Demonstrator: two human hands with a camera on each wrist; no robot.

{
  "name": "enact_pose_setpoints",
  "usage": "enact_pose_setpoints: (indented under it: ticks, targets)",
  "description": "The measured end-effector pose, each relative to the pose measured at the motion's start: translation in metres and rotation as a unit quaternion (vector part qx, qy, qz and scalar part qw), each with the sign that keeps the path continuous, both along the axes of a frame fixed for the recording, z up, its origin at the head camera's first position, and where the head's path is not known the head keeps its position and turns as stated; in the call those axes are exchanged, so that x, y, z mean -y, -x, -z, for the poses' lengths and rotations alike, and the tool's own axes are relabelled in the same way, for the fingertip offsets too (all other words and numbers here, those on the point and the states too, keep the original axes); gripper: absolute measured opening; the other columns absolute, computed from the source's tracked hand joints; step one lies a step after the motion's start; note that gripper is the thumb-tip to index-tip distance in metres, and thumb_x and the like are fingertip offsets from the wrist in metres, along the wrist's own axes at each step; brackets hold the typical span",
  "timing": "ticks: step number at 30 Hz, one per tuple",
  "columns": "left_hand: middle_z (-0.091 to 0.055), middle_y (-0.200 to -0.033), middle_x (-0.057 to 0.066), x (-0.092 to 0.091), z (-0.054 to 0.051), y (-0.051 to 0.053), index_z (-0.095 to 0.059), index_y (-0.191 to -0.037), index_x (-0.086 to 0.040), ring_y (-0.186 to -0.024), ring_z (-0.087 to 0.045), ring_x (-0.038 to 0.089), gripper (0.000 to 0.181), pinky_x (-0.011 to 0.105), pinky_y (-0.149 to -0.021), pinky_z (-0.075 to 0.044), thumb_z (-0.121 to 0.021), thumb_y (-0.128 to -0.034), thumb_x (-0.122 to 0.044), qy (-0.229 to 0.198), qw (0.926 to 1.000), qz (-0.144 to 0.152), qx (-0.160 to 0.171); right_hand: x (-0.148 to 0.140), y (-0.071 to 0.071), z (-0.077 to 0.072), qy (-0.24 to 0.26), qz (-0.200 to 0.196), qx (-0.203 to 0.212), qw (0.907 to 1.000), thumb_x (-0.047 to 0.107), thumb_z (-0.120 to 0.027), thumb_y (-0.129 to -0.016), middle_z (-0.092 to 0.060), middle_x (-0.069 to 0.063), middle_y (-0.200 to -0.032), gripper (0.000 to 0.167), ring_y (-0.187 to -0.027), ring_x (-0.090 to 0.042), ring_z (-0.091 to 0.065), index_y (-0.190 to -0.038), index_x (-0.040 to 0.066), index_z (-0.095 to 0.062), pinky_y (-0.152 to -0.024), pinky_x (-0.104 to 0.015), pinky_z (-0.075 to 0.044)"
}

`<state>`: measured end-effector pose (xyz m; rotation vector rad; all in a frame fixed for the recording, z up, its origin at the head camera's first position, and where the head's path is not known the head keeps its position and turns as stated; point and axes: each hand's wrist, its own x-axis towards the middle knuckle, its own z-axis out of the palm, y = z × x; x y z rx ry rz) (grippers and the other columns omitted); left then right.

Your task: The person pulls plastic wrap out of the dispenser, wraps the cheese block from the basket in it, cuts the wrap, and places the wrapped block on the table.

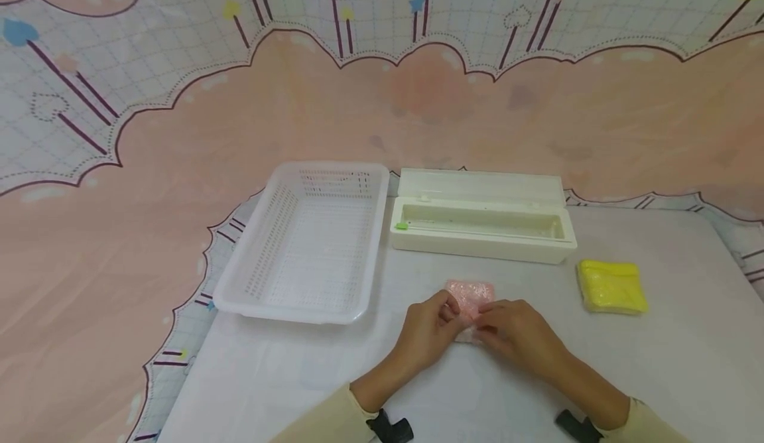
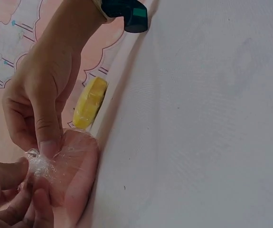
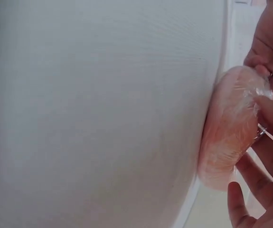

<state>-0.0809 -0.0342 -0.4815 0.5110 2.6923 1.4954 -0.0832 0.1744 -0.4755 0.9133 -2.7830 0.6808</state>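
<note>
A pink block [image 1: 470, 290] wrapped in clear plastic film lies on the white table in front of me. My left hand [image 1: 425, 335] pinches gathered film on its left side. From the right, my right hand [image 1: 525, 337] pinches the film too, its fingertips close to the left ones. The left wrist view shows the bunched film [image 2: 42, 166] between both hands' fingers, above the pink block [image 2: 83, 173]. In the right wrist view the block [image 3: 229, 128] looks rounded, with wrinkled film over it. Fingers cover part of its near end in the head view.
A white perforated basket [image 1: 286, 312] stands to the left. Behind the hands is a long white box [image 1: 483, 247] with its lid raised and a green slider [image 1: 402, 226] at its left end. A yellow wrapped block [image 1: 611, 288] lies to the right.
</note>
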Motion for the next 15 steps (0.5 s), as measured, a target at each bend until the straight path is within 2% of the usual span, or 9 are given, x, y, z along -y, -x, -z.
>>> enact_pose_setpoints:
  ticks: [3, 5, 7, 9, 11, 13, 15]
  targets:
    - [-0.065, -0.090, -0.004, 0.005, 0.000, 0.000, -0.069, -0.090, -0.014, -0.074, -0.057, -0.002, 0.011, 0.011, -0.065, -0.048, -0.079, -0.0899, -0.016, 0.041, 0.9973, 0.018, -0.059, 0.001, 0.002, 0.001, 0.012, 0.008, 0.007, 0.9999, 0.019, -0.089, -0.078, -0.077, 0.011, -0.090, 0.018, -0.085, -0.004, -0.069, -0.093, 0.019, -0.079, -0.079, -0.035, -0.058]
    - [-0.062, -0.099, -0.004, 0.009, -0.001, 0.001, -0.074, -0.093, -0.015, -0.079, -0.059, 0.000, 0.008, 0.010, -0.070, -0.048, -0.080, -0.0891, -0.018, 0.098, 0.9880, 0.037, -0.113, 0.001, 0.004, 0.001, 0.023, 0.014, 0.018, 0.9995, 0.019, -0.088, -0.079, -0.077, 0.011, -0.088, 0.017, -0.080, 0.000, -0.067, -0.093, 0.019, -0.077, -0.076, -0.032, -0.058]
    - [-0.062, -0.105, -0.004, 0.012, -0.002, 0.001, -0.077, -0.095, -0.016, -0.084, -0.060, 0.003, 0.010, 0.011, -0.072, -0.049, -0.081, -0.0892, -0.024, 0.166, 0.9700, 0.059, -0.167, 0.001, 0.005, 0.001, 0.029, 0.013, 0.027, 0.9991, 0.019, -0.087, -0.080, -0.077, 0.012, -0.086, 0.018, -0.078, 0.002, -0.065, -0.094, 0.020, -0.076, -0.073, -0.029, -0.058]
    - [-0.062, -0.109, -0.003, 0.013, -0.003, 0.001, -0.078, -0.098, -0.018, -0.089, -0.060, 0.007, 0.015, 0.013, -0.071, -0.049, -0.080, -0.0901, -0.031, 0.236, 0.9453, 0.078, -0.212, -0.001, 0.005, 0.000, 0.029, 0.004, 0.026, 0.9992, 0.018, -0.086, -0.081, -0.076, 0.013, -0.088, 0.019, -0.078, 0.001, -0.065, -0.097, 0.020, -0.076, -0.074, -0.029, -0.058]
    - [-0.062, -0.114, -0.002, 0.015, -0.005, 0.002, -0.079, -0.098, -0.021, -0.098, -0.058, 0.012, 0.021, 0.018, -0.075, -0.052, -0.079, -0.0891, -0.040, 0.295, 0.9196, 0.090, -0.243, -0.004, 0.005, -0.001, 0.020, -0.020, 0.005, 0.9996, 0.017, -0.087, -0.080, -0.076, 0.012, -0.096, 0.022, -0.084, -0.003, -0.067, -0.099, 0.021, -0.076, -0.078, -0.032, -0.059]
    - [-0.061, -0.128, 0.002, 0.016, -0.006, 0.002, -0.079, -0.099, -0.025, -0.111, -0.057, 0.018, 0.024, 0.025, -0.080, -0.054, -0.081, -0.0857, -0.044, 0.343, 0.8989, 0.095, -0.256, -0.008, 0.005, -0.002, 0.004, -0.051, -0.025, 0.9984, 0.018, -0.089, -0.078, -0.074, 0.011, -0.105, 0.025, -0.094, -0.009, -0.067, -0.100, 0.022, -0.077, -0.082, -0.036, -0.058]
    - [-0.054, -0.145, 0.005, 0.017, -0.007, 0.003, -0.079, -0.101, -0.028, -0.131, -0.051, 0.024, 0.025, 0.032, -0.090, -0.055, -0.084, -0.0826, -0.044, 0.369, 0.8884, 0.100, -0.254, -0.013, 0.005, -0.003, -0.020, -0.083, -0.057, 0.9947, 0.021, -0.091, -0.075, -0.072, 0.005, -0.115, 0.029, -0.110, -0.019, -0.065, -0.101, 0.024, -0.079, -0.088, -0.042, -0.057]
